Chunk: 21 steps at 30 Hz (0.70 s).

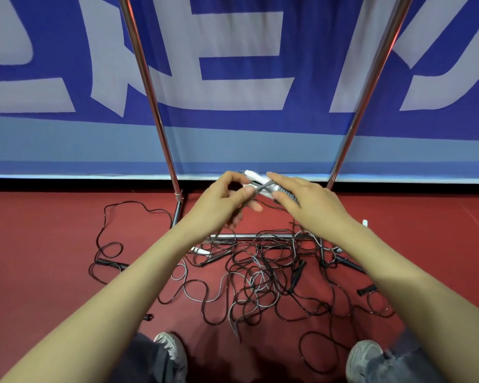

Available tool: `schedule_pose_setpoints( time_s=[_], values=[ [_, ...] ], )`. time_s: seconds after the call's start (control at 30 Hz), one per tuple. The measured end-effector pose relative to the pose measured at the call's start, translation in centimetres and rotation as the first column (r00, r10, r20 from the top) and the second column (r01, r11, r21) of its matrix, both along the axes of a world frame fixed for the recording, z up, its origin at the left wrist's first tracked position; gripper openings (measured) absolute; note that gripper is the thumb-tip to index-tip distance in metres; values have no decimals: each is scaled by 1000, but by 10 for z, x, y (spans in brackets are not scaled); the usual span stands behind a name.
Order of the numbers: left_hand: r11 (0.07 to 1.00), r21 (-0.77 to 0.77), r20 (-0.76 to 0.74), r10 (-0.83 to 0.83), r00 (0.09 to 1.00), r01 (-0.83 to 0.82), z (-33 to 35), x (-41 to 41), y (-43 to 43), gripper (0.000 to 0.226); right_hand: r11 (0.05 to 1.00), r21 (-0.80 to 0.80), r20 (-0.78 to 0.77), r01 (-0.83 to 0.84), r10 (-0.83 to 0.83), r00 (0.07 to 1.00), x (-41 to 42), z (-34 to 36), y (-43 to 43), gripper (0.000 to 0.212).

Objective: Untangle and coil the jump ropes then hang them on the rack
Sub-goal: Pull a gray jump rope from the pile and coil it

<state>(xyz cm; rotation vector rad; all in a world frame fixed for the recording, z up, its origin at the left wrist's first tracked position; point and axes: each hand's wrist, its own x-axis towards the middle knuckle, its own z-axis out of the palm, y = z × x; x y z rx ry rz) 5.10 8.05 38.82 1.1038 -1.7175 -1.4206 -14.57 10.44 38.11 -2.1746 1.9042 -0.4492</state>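
Note:
A tangle of black and grey jump ropes (260,275) lies on the red floor in front of the metal rack (147,78). Both hands are raised above the pile, in front of the rack's base. My left hand (219,200) pinches a grey rope cord between thumb and fingers. My right hand (302,200) holds the grey-and-white handles (256,178) of that rope, fingers wrapped over a ribbed grey grip. The cord runs down from my hands into the pile. Black handles (297,272) lie among the loops.
The rack's two chrome uprights (371,78) rise left and right, joined by a low crossbar (249,236) on the floor. A blue-and-white banner (233,64) hangs behind. My two shoes (172,349) stand at the pile's near edge. One rope loop (105,230) trails out to the left.

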Motion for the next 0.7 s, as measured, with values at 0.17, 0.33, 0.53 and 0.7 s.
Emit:
schedule_pose_setpoints(
  time_s=[0.17,0.33,0.53,0.7],
  values=[
    [971,232,-153,94,984,-57,-1,0,-4,15,991,-107,154,80,-63,986,0,1,1,42],
    [978,205,-164,82,983,-47,-4,2,-2,11,986,-106,255,130,-99,962,-2,0,0,31],
    [986,160,-79,70,994,-56,-19,2,-5,14,994,-68,563,90,-37,826,4,2,2,21],
    [986,142,6,89,996,-89,-31,4,-14,22,1000,7,810,19,-17,587,8,8,5,19]
  ],
)
